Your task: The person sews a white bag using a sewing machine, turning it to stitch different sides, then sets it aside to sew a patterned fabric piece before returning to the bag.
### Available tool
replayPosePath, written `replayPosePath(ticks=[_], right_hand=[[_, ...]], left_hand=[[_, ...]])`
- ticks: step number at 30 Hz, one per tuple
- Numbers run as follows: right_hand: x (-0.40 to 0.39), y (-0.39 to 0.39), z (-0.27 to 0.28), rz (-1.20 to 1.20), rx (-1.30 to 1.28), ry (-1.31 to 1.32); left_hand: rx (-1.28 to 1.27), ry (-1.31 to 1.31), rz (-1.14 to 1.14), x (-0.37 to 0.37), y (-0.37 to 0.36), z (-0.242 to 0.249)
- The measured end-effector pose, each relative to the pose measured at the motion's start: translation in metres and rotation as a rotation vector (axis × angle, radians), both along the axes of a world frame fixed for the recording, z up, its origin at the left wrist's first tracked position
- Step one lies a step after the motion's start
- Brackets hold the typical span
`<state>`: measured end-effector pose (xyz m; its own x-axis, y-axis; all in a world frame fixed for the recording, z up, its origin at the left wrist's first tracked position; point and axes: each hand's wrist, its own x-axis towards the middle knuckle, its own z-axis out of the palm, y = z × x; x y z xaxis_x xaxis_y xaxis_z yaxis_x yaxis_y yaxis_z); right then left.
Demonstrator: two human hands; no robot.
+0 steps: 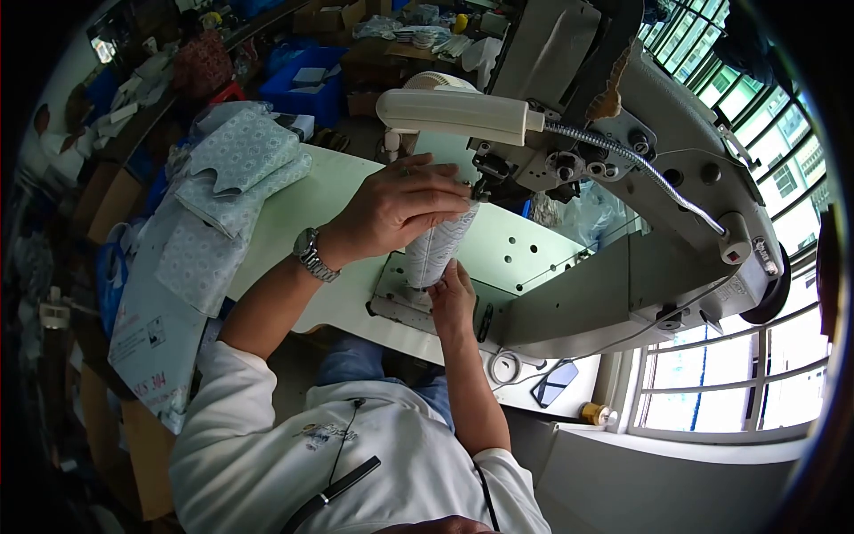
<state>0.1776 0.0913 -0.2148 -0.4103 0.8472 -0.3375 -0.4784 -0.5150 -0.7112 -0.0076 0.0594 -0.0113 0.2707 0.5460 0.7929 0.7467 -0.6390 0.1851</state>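
A white quilted piece (438,247) stands rolled like a tube under the head of a grey sewing machine (569,165), at the post. My left hand (400,203), with a watch at the wrist, lies over its upper left side, fingers together and reaching to the needle area. Lower down, my right hand (454,294) pinches the bottom edge of the same piece from the right. The fingertips of my left hand partly hide the top of the piece. A metal base plate (391,298) lies beneath it on the pale table (342,191).
Patterned fabric sheets (222,191) are piled at the left. A white lamp (458,114) on a flexible neck crosses above my hands. Near the window at the lower right are a phone (554,384), a tape roll (504,367) and a thread spool (597,414). A blue bin (307,84) stands behind.
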Motion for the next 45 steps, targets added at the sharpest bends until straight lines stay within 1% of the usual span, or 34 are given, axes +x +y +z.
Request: replayPosePath(ticks=[5, 11, 14, 16, 17, 19, 20, 22, 23, 25, 26, 28, 29, 30, 32, 35, 36, 38, 39, 41, 42, 44, 45], right_hand=[[0.004, 0.0, 0.002, -0.026, 0.003, 0.022], [0.008, 0.006, -0.002, 0.027, 0.037, 0.007], [0.007, 0.003, 0.008, 0.033, 0.068, 0.07], [0.01, 0.003, 0.011, 0.028, 0.086, 0.15], [0.012, 0.003, 0.012, 0.032, 0.092, 0.149], [0.016, -0.002, 0.011, 0.0, 0.096, 0.203], [0.017, -0.003, 0.009, 0.0, 0.099, 0.202], [0.017, -0.003, 0.009, -0.013, 0.145, 0.291], [0.017, -0.001, 0.009, -0.014, 0.148, 0.294], [0.016, -0.006, 0.023, -0.038, 0.195, 0.127], [0.013, -0.003, 0.021, -0.043, 0.194, 0.132], [0.008, 0.009, 0.021, -0.022, 0.235, 0.184], [0.006, 0.013, 0.02, -0.026, 0.281, 0.13], [0.004, 0.019, 0.017, -0.03, 0.281, 0.136], [0.0, 0.027, 0.01, -0.035, 0.299, 0.235], [-0.002, 0.025, 0.017, -0.026, 0.321, 0.242], [0.0, 0.024, 0.017, -0.03, 0.316, 0.239], [0.001, 0.025, 0.02, -0.07, 0.248, 0.105], [0.002, 0.026, 0.022, -0.072, 0.252, 0.107], [0.006, 0.022, 0.021, -0.048, 0.17, 0.073], [0.009, 0.018, 0.023, -0.049, 0.168, 0.072], [0.014, 0.006, 0.027, -0.07, 0.152, -0.021], [0.017, 0.001, 0.022, -0.073, 0.149, -0.021]], left_hand=[[0.013, -0.05, 0.053, 0.006, -0.002, -0.003], [0.029, -0.056, 0.066, 0.008, -0.002, -0.006], [0.056, -0.043, 0.133, 0.015, -0.006, -0.01], [0.091, -0.03, 0.202, 0.021, -0.009, -0.014], [0.097, -0.032, 0.206, 0.025, -0.01, -0.015], [0.114, 0.0, 0.315, 0.034, -0.016, -0.018], [0.118, -0.001, 0.315, 0.04, -0.018, -0.02], [0.143, 0.047, 0.436, 0.051, -0.02, -0.023], [0.148, 0.05, 0.435, 0.055, -0.021, -0.023], [0.136, 0.162, 0.524, 0.065, -0.028, -0.025], [0.136, 0.167, 0.52, 0.071, -0.032, -0.023], [0.058, 0.287, 0.676, 0.085, -0.04, -0.016], [0.033, 0.313, 0.687, 0.086, -0.041, -0.017], [0.035, 0.319, 0.685, 0.085, -0.042, -0.018], [0.057, 0.283, 0.623, 0.083, -0.046, -0.021], [0.086, 0.263, 0.568, 0.075, -0.047, -0.025], [0.081, 0.262, 0.564, 0.075, -0.048, -0.025], [0.078, 0.264, 0.531, 0.075, -0.05, -0.02], [0.082, 0.265, 0.53, 0.072, -0.05, -0.016], [0.047, 0.226, 0.385, 0.06, -0.052, -0.012], [0.045, 0.226, 0.384, 0.053, -0.052, -0.011], [0.006, 0.15, 0.183, 0.034, -0.05, -0.008], [0.029, 0.109, 0.127, 0.026, -0.049, -0.006]])
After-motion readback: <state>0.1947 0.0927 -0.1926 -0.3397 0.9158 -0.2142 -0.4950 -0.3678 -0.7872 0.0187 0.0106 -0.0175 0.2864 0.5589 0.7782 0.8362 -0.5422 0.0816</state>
